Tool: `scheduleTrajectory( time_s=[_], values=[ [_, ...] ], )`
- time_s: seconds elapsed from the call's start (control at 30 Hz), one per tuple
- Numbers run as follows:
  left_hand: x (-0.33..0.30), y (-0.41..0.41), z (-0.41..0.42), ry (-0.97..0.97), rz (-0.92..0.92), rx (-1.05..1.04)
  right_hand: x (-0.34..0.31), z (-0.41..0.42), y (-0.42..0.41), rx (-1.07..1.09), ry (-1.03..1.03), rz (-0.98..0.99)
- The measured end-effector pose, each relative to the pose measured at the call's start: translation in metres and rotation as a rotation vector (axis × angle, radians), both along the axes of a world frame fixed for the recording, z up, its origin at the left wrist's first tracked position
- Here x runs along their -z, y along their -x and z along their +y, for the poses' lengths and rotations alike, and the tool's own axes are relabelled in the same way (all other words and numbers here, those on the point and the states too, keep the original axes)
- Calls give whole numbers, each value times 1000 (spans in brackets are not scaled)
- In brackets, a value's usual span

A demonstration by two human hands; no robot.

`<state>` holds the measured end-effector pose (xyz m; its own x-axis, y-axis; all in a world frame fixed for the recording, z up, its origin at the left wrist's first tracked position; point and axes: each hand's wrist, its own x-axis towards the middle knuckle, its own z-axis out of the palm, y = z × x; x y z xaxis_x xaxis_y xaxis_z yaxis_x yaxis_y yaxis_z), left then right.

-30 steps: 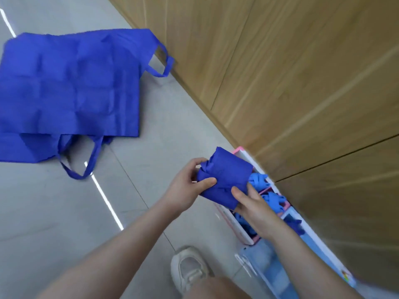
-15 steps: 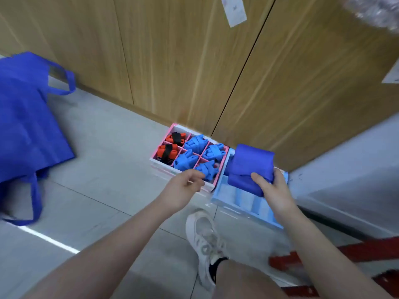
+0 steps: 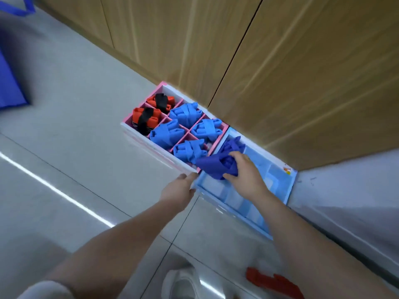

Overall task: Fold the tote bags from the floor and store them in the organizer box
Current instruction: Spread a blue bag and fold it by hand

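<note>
Folded dark-blue tote bag (image 3: 216, 166) has dropped from above the light-blue organizer box (image 3: 278, 188) to its near corner by the pink box (image 3: 129, 126). Right hand (image 3: 244, 171) grips the bundle, fingers curled round it; left hand (image 3: 179, 190), fingers relaxed, has moved to the box's edge at nine o'clock. Crumpled fabric bundles fill the pink grid. An unfolded blue bag (image 3: 8, 83) lies at ten o'clock on the smooth grey floor (image 3: 64, 147).

Your forearms (image 3: 121, 240) are bare, no watch/rings seen on either hand (image 3: 177, 194). A light sleeve (image 3: 46, 291) edge shows at bottom left, pale fabric. On your foot: a white shoe (image 3: 183, 283), blurred, w/ a low rounded toe.
</note>
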<state>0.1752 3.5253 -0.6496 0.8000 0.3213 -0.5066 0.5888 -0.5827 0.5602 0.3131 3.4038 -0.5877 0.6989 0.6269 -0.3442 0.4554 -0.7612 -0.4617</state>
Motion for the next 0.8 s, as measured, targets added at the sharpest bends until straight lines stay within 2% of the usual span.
scheduleTrajectory(
  time_s=[0.27,0.37,0.5,0.57,0.67,0.8],
  values=[
    [36,-19,-1,-129,-24,196,46,-20,-37,-241,159,6],
    [38,-23,0,-202,-36,249,46,-23,-38,-403,277,-115],
    [42,-24,0,-210,-35,259,57,-7,-21,-614,413,-420],
    [43,-23,0,-201,-36,231,66,-2,-10,-628,457,-527],
    [44,-22,-3,-185,-44,216,82,-4,-2,-650,529,-565],
    [43,-20,-4,-189,-54,201,97,-6,2,-548,467,-583]
  ],
)
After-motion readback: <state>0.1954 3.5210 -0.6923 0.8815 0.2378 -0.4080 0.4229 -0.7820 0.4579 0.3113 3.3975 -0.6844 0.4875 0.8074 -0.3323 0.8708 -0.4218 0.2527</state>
